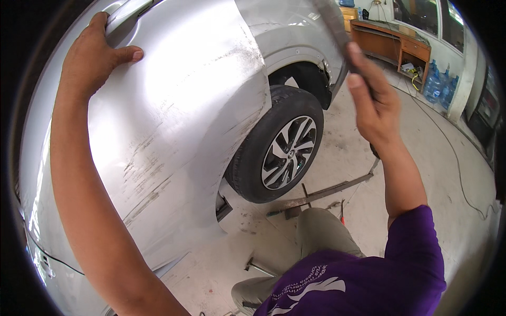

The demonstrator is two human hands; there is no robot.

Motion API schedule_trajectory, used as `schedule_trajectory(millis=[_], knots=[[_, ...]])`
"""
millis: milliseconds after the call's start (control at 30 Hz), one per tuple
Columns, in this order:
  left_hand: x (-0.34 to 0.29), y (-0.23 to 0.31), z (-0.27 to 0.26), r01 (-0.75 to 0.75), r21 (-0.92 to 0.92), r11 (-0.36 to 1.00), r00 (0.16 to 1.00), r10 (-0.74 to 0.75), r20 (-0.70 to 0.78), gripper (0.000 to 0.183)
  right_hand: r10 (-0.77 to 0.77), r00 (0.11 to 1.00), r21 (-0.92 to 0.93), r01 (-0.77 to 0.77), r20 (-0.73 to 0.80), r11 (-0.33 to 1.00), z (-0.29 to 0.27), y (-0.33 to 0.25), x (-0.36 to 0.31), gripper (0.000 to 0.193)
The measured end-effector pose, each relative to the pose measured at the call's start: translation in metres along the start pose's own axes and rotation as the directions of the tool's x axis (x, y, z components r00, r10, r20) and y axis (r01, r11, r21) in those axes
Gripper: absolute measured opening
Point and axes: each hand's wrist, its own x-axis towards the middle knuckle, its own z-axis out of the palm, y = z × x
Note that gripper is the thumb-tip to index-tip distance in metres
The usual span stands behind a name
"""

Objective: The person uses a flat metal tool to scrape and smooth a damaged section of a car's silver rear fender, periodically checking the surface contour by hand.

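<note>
A silver car door [174, 131] fills the left and middle of the view, with dark scrapes across its lower part and along its edge by the wheel. My left hand [95, 55] rests on the panel beside the door handle [126, 18]. Its thumb is spread away from the forefinger, which reaches the handle; the other fingers are mostly hidden. Raised at the right, my right hand [377, 100] is closed around a long dark bar-like tool [334, 23]. Motion blurs that tool, so its exact kind cannot be made out.
Behind the door edge stands the rear wheel [290, 147] under an exposed arch. A long metal bar [332, 192] lies on the floor, and a hammer [261, 267] lies near my knees. Farther back are a wooden desk [390, 45], blue water jugs [435, 87] and a trailing cable [453, 150].
</note>
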Motion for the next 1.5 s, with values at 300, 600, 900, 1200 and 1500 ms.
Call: schedule_trajectory(millis=[300,600,900,1200,1500], knots=[[0.000,-0.001,0.001,-0.004,-0.024,1.000,1.000,0.004,0.006,0.088,0.167,0.953,-0.117,-0.141,0.253,0.983,0.009,-0.012,0.014,0.039],[0.000,-0.005,0.005,-0.026,-0.032,0.999,0.999,0.025,-0.036,0.085,0.288,0.866,-0.290,-0.176,0.409,0.941,0.010,-0.002,0.016,0.040],[0.001,-0.009,0.009,-0.017,-0.024,1.000,0.998,0.016,-0.055,0.087,0.324,0.858,-0.223,-0.252,0.399,0.942,0.016,-0.008,0.015,0.039],[0.000,-0.011,0.016,-0.061,0.000,0.998,0.995,0.061,-0.073,0.090,0.442,0.786,-0.435,-0.248,0.433,0.866,0.016,-0.008,0.015,0.037],[0.007,-0.035,0.032,-0.059,0.032,0.998,0.998,0.060,-0.026,0.096,0.178,0.863,-0.520,0.111,0.474,0.847,0.008,-0.011,0.013,0.039]])
